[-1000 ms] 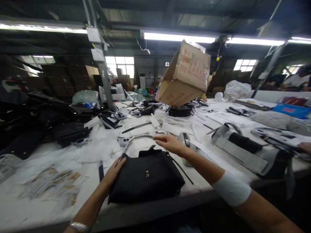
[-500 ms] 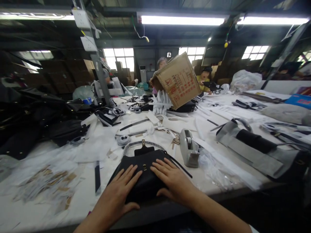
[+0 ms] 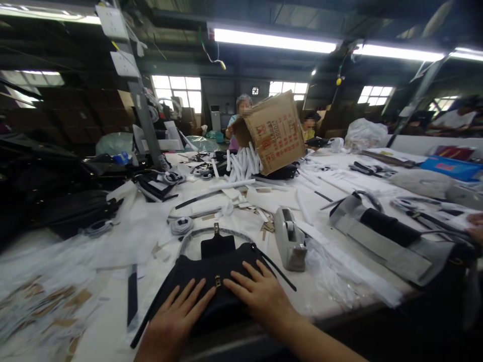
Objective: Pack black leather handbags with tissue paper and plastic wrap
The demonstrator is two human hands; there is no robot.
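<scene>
A black handbag (image 3: 211,306) lies at the table's front edge, its gold clasp showing between my hands. Beyond its top edge stick out a tab with a buckle (image 3: 217,245) and a wrapped handle arching over the table. My left hand (image 3: 175,314) rests on the bag's left half, fingers spread and flat. On the right half lies my right hand (image 3: 260,294), its fingers also stretched out. A dark strap (image 3: 278,271) trails from the bag's right side, close to a grey tape dispenser (image 3: 290,241).
A co-worker tips a cardboard box (image 3: 279,133), with white rolls (image 3: 243,165) spilling onto the table. A partly wrapped bag (image 3: 385,236) lies right, near another person's hand (image 3: 476,226). Paper scraps (image 3: 49,306) cover the left; black bags (image 3: 71,208) are piled behind them.
My view has shifted slightly, and the bag sits lower in it. Both hands stay spread on the bag, slightly lower on it. More white rolls have come out of the box.
</scene>
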